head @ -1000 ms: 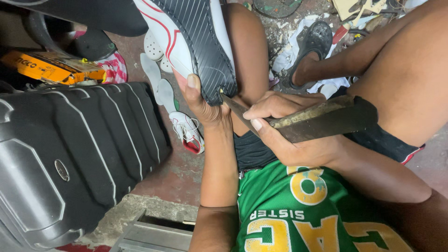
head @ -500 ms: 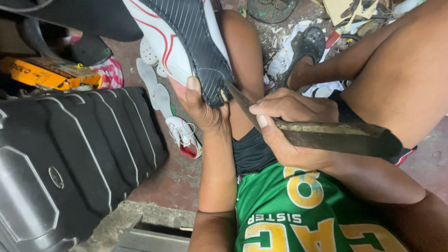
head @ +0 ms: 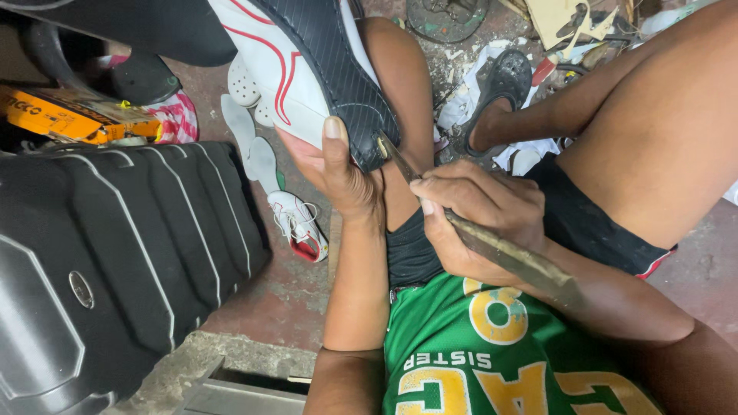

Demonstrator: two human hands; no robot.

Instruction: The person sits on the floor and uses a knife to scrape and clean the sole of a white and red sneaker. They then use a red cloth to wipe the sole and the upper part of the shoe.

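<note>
from the head camera, at twelve o'clock of centre: white sneaker (head: 307, 69) with red trim and a dark ribbed sole, turned sole-up and tilted, resting against the bare knee (head: 400, 84). left hand (head: 334, 173) cupped under the shoe's end, thumb pressed flat on the black sole, fingers wrapped round the white upper, so closed on the sneaker. right hand (head: 477, 219) just at three o'clock of the left one, fist shut round a worn metal blade (head: 492, 242); blade's narrow tip touching the edge of the sole at its rounded end, broad tail running out toward five o'clock across the forearm. whether the tip sat inside the seam or only against it, could not tell.

at nine o'clock, lying flat: black ribbed hard-shell suitcase (head: 108, 261), filling the left side. between it and the left forearm, on the reddish floor: small white shoe (head: 300, 227) with red lining, and pale loose insoles (head: 257, 157) above it. at ten o'clock, an orange and yellow box (head: 61, 115). at one o'clock, a dark clog (head: 503, 84) on the foot, amid white scraps. at six o'clock, green jersey (head: 500, 353) with yellow lettering, over black shorts (head: 584, 223).
</note>
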